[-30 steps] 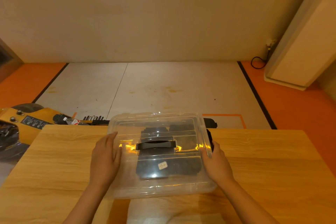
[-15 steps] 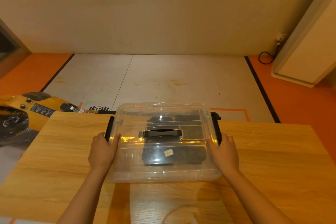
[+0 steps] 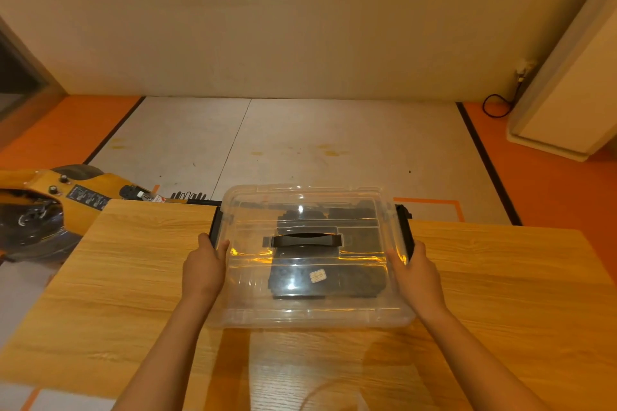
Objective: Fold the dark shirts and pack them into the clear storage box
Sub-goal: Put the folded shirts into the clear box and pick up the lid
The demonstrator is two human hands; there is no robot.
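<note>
Table [image 3: 133,277], far edge: my left hand [image 3: 205,269] and right hand [image 3: 415,272] clasp the clear storage box [image 3: 310,307]; I'd press latches [image 3: 404,230] evenly

Wooden table [image 3: 500,294]; yellow machine [image 3: 50,197] on floor left; black cable [image 3: 497,107] by wall.

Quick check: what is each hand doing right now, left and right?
Left hand: grips the black side latch of the clear plastic storage box.
Right hand: grips the box's other black side latch.

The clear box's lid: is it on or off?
On: the lid, with its black handle, covers the clear box. Whether its black side latches are clipped, I cannot tell.
</note>
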